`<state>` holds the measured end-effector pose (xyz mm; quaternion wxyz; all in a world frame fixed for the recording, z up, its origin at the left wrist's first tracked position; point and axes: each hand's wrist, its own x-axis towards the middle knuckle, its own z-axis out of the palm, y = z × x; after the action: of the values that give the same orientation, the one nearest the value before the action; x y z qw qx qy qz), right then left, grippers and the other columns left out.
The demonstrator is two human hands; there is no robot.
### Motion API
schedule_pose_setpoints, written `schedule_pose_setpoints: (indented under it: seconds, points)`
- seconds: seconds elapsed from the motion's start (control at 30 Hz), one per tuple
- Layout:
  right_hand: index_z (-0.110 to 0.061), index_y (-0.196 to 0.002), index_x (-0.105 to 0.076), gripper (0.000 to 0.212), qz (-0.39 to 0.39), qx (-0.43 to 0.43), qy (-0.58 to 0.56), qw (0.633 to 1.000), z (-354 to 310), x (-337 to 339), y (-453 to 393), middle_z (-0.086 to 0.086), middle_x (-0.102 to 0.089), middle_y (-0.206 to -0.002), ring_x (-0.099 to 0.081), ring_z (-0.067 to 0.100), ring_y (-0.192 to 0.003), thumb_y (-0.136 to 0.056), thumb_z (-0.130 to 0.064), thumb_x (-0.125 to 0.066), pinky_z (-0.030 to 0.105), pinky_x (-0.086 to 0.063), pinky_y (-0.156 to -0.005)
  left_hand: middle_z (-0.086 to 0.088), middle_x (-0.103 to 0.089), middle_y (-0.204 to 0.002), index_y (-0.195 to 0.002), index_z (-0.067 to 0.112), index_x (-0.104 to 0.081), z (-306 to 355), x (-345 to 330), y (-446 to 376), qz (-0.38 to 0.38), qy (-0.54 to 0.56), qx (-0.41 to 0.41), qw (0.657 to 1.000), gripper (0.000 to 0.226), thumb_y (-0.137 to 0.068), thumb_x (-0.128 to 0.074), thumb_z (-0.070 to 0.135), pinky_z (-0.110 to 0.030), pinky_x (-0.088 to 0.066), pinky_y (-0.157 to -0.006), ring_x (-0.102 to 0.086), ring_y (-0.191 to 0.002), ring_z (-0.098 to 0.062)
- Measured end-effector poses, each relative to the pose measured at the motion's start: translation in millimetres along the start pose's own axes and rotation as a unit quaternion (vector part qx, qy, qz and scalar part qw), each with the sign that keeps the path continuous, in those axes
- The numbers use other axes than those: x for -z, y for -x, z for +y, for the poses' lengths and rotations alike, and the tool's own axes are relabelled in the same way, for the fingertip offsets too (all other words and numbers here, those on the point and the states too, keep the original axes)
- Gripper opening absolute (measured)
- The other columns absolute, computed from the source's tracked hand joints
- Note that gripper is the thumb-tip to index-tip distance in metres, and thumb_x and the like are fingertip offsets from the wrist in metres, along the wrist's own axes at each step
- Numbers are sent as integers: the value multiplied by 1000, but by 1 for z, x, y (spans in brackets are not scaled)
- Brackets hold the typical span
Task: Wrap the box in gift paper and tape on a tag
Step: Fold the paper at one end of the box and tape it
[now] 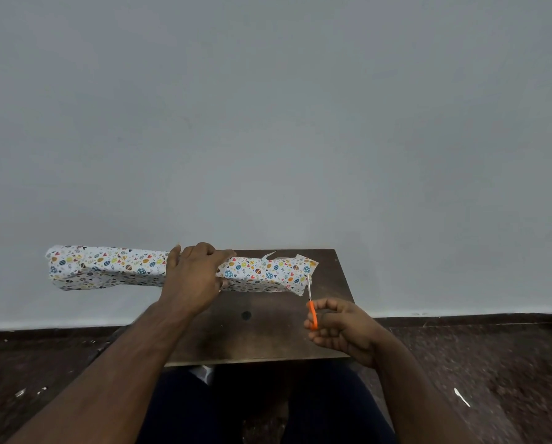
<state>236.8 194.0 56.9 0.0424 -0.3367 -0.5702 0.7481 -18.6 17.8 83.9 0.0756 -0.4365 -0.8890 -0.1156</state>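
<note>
A long box wrapped in white gift paper [108, 267] with small coloured prints lies across the far side of a small dark wooden table [268, 331], its left part sticking out past the table's edge. My left hand [194, 270] grips the box around its middle. My right hand [335, 325] holds orange-handled scissors [311, 310], blades pointing up at the loose paper on the box's right end [303, 277]. A small strip of paper [269, 254] pokes up behind that end. No tag or tape is visible.
A plain grey wall rises right behind the table. The dark floor on both sides carries small white paper scraps [461, 396]. My legs in dark trousers are under the table's near edge.
</note>
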Motion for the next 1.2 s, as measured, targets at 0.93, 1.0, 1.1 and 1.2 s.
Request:
schedule_pose_setpoints:
  seconds: [0.93, 1.0, 1.1, 1.2]
  points:
    - [-4, -118, -69, 23, 1, 61, -7, 998, -7, 10, -7, 19, -71, -95, -61, 18, -67, -96, -8, -65, 27, -52, -61, 6, -56, -139, -146, 44, -50, 2, -4, 9, 0, 17, -9, 1000, 65, -87, -77, 35, -52, -11, -122, -44, -137, -21]
    - [-4, -118, -69, 23, 1, 62, -5, 998, -6, 10, -7, 19, -71, -94, -61, 18, -66, -96, -8, -65, 27, -51, -61, 7, -57, -138, -145, 45, -50, 1, -6, 10, 8, 17, -9, 1000, 65, -87, -77, 34, -52, -11, -122, -45, -136, -20]
    - [-4, -118, -69, 23, 0, 66, -3, 998, -6, 10, -6, 18, -71, -93, -59, 17, -65, -95, -6, -65, 27, -50, -60, 9, -56, -137, -145, 46, -49, 0, -7, 11, 12, 11, -7, 1000, 66, -87, -77, 34, -51, -11, -122, -45, -135, -19]
    - [-4, -117, -69, 24, 8, 68, 1, 998, -6, 10, -5, 19, -71, -91, -58, 17, -63, -94, -2, -65, 27, -49, -58, 7, -58, -136, -144, 45, -51, 0, -9, 10, 21, 8, -10, 1000, 66, -85, -79, 33, -53, -13, -122, -47, -133, -21]
